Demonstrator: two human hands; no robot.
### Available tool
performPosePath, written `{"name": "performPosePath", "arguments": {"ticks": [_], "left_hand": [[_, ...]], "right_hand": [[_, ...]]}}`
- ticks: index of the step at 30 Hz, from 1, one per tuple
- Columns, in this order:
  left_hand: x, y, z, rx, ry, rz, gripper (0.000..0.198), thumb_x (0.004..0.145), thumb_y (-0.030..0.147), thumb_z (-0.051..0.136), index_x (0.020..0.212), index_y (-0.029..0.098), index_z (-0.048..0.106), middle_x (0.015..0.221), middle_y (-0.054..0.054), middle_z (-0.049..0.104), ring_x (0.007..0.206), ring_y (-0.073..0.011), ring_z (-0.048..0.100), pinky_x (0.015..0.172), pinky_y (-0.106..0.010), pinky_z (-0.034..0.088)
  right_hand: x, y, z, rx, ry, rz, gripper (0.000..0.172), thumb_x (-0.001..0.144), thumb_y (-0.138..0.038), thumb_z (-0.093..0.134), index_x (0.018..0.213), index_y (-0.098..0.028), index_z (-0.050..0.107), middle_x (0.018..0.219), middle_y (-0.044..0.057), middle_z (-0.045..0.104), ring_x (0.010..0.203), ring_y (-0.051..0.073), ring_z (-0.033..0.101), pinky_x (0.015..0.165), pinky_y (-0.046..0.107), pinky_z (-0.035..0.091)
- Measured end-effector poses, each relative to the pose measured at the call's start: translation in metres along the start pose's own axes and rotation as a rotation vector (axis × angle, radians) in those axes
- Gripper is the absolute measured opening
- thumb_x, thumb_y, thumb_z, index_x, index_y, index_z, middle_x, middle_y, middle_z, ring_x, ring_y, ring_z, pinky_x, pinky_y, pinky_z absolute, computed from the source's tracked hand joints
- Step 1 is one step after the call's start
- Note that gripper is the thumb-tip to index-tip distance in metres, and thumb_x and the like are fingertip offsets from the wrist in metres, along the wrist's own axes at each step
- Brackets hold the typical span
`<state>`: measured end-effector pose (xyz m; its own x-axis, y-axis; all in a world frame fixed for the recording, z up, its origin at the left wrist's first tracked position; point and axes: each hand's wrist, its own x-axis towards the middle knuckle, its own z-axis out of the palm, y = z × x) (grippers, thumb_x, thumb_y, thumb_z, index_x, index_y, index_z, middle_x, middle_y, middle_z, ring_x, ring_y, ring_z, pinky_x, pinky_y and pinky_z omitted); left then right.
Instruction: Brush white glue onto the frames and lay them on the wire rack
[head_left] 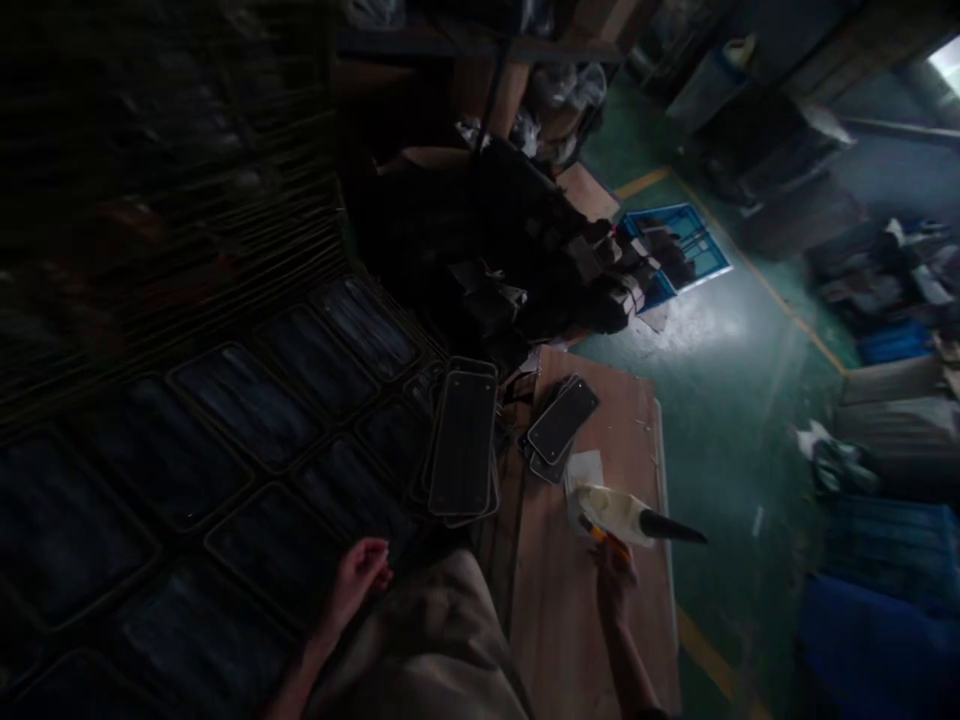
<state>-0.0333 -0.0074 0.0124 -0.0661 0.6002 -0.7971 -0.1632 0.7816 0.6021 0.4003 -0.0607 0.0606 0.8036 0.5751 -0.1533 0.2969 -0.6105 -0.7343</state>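
Observation:
My right hand (616, 585) is over the wooden board, closed around a small orange-yellow tool (609, 543) whose kind I cannot make out. Right beside it lies a cream-coloured, bottle-like thing (619, 512) with a long black tapered tip, partly over a white sheet (584, 468). My left hand (365, 572) hovers over the dark panels near my knee. Its fingers are curled together, and whatever they may hold is too dim to tell. Ahead of it sits a stack of dark rectangular plates with pale rims (463, 440). A smaller stack of similar plates (562, 425) rests on the board.
Rows of dark rimmed panels (244, 405) spread across the left side. The wooden board (559, 600) runs along my right. Bundled dark pieces (585, 260) are piled ahead, near a blue crate (709, 250) on the green floor (735, 400). Blue containers (870, 640) stand at far right.

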Motion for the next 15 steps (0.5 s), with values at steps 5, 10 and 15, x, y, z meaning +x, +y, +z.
{"name": "performPosePath", "arguments": {"ticks": [5, 10, 15], "left_hand": [[0.017, 0.021, 0.086, 0.035, -0.020, 0.004, 0.059, 0.053, 0.053, 0.078, 0.091, 0.016, 0.053, 0.062, 0.002, 0.063, 0.048, -0.0149, 0.064, 0.042, -0.024, 0.050], [0.027, 0.029, 0.099, 0.108, 0.054, -0.039, 0.058, 0.052, 0.053, 0.079, 0.085, 0.016, 0.052, 0.059, 0.002, 0.062, 0.048, -0.0144, 0.063, 0.043, -0.024, 0.051], [0.028, 0.033, 0.103, 0.139, 0.092, -0.085, 0.057, 0.050, 0.052, 0.081, 0.083, 0.015, 0.052, 0.057, 0.003, 0.062, 0.049, -0.0143, 0.064, 0.045, -0.024, 0.053]], "right_hand": [[0.034, 0.031, -0.015, -0.036, 0.053, 0.063, 0.065, 0.075, -0.070, 0.050, 0.107, -0.014, 0.059, 0.087, 0.010, 0.068, 0.064, 0.021, 0.066, 0.055, 0.031, 0.052], [0.080, 0.057, -0.001, -0.053, 0.018, 0.051, 0.056, 0.081, -0.062, 0.046, 0.110, -0.016, 0.058, 0.095, 0.009, 0.068, 0.070, 0.020, 0.068, 0.060, 0.029, 0.052], [0.113, 0.082, 0.016, -0.134, -0.021, 0.025, 0.043, 0.077, -0.045, 0.047, 0.108, -0.018, 0.061, 0.098, 0.007, 0.068, 0.070, 0.018, 0.066, 0.060, 0.027, 0.050]]}}
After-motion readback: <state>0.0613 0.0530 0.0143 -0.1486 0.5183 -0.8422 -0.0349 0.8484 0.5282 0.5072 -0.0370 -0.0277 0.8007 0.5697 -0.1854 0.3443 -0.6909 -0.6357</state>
